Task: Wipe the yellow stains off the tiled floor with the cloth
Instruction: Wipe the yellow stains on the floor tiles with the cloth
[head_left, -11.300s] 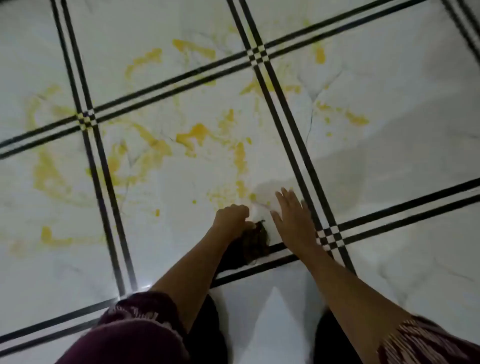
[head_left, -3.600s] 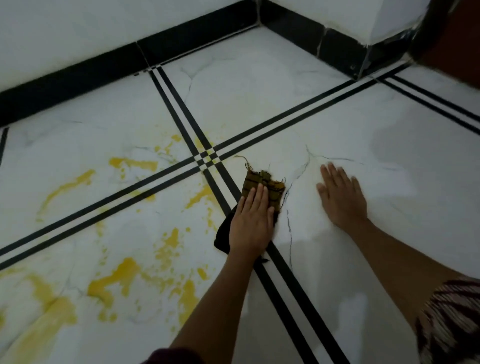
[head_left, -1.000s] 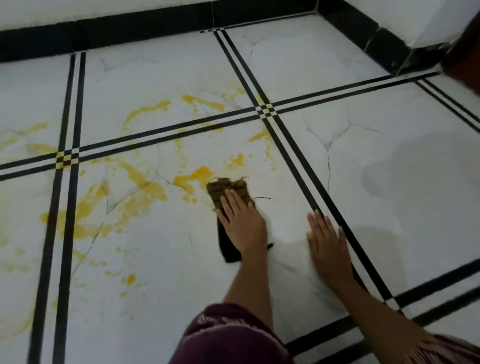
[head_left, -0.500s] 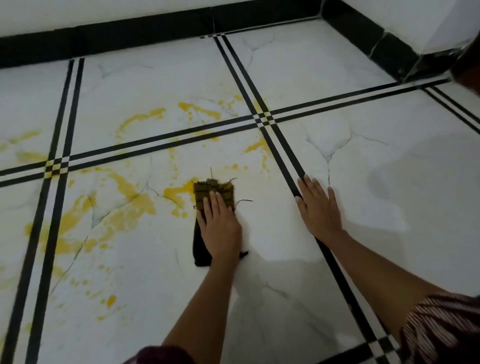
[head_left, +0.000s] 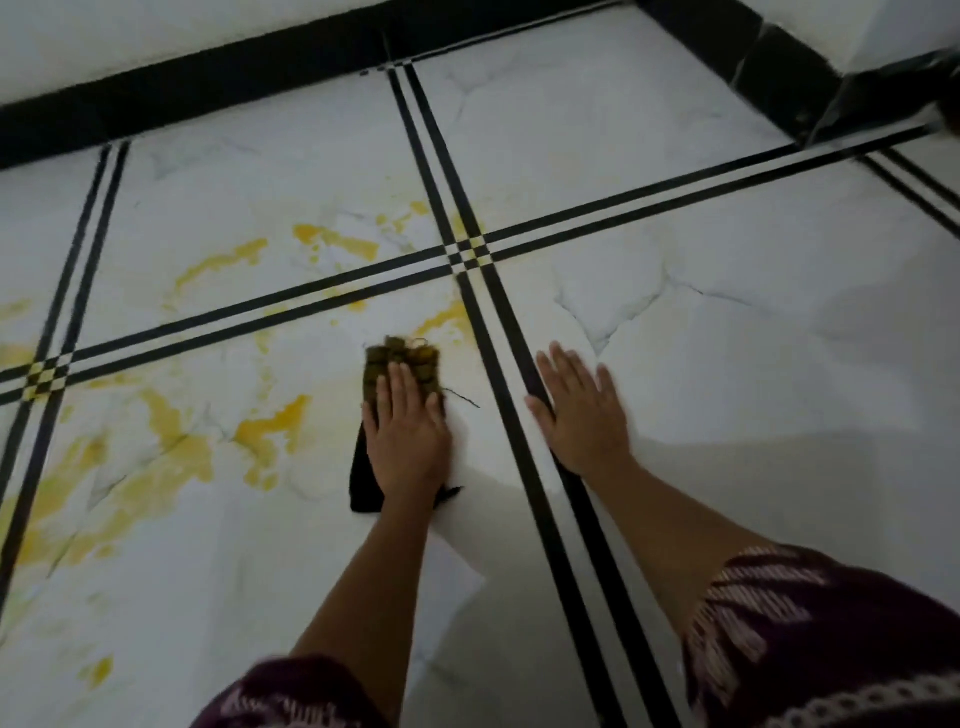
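Observation:
A small dark cloth (head_left: 397, 364), stained yellow-green at its far end, lies flat on the white tiled floor (head_left: 727, 364). My left hand (head_left: 408, 436) presses on the cloth with straight fingers, covering its middle. My right hand (head_left: 584, 410) rests flat on the floor to the right, across a pair of black tile lines. Yellow stains (head_left: 270, 431) spread over the tiles left of the cloth. More yellow stains (head_left: 337, 241) lie beyond the horizontal black lines, and one smear (head_left: 447, 319) sits just past the cloth's far edge.
A black skirting board (head_left: 260, 78) runs along the white wall at the back. A black-trimmed corner (head_left: 779, 67) juts in at the top right. My dark patterned sleeves (head_left: 810, 639) show at the bottom. Double black lines (head_left: 467, 254) cross between the tiles.
My left hand has slid the cloth to the right and farther away, off the yellow patch it touched. That patch now lies to the cloth's left. My right hand stays flat on the floor.

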